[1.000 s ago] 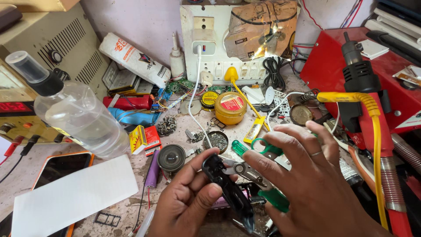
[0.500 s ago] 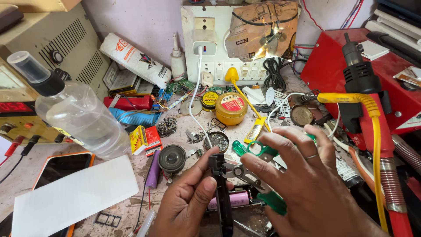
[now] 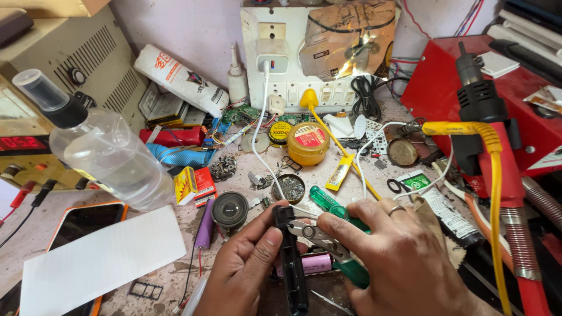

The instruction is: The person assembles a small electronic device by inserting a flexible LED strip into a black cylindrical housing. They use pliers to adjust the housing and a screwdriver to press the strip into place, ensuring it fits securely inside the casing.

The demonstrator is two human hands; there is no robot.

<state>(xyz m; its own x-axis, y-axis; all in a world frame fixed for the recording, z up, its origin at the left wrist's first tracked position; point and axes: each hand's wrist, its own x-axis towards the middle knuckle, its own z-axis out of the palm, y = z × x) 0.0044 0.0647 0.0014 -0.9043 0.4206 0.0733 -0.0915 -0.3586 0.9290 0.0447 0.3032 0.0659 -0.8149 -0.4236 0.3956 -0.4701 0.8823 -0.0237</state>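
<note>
Nearest you, at the bottom edge, your left hand is closed around a slim black part, held upright between thumb and fingers. Your right hand grips green-handled cutters, whose metal tips touch the top of the part. Nothing looks cut or freed there, so by my reading the work on that part is only at its start. A pink cell lies on the bench just behind the part, a purple cell and a round black speaker to its left. Left of those lie a white sheet and a clear spray bottle. Farther off sit a green screwdriver, a yellow tin and, far back, a white switchboard. On your right stands a red station with a yellow hose.
</note>
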